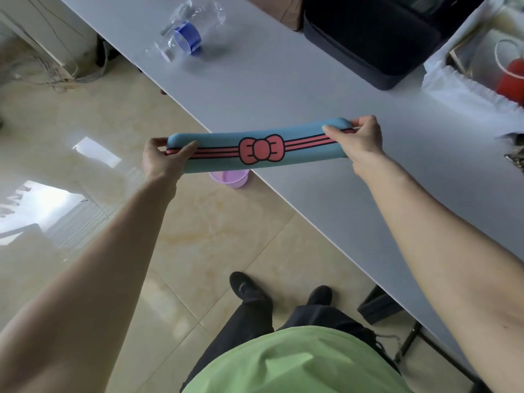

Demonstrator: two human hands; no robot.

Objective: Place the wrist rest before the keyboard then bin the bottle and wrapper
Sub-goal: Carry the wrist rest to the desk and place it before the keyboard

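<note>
A long teal wrist rest [215,161] with a pink bow and pink stripes hangs in the air over the near edge of the grey table [283,89]. My left hand [164,160] grips its left end and my right hand [360,140] grips its right end. A crushed clear plastic bottle [188,32] with a blue label lies on the table at the far left, with clear wrapper plastic around it. No keyboard is in view.
A purple bin [231,178] stands on the tiled floor just under the table edge, partly hidden by the wrist rest. A black bag [374,38] sits at the back of the table. White paper and a red object [513,80] lie at the right.
</note>
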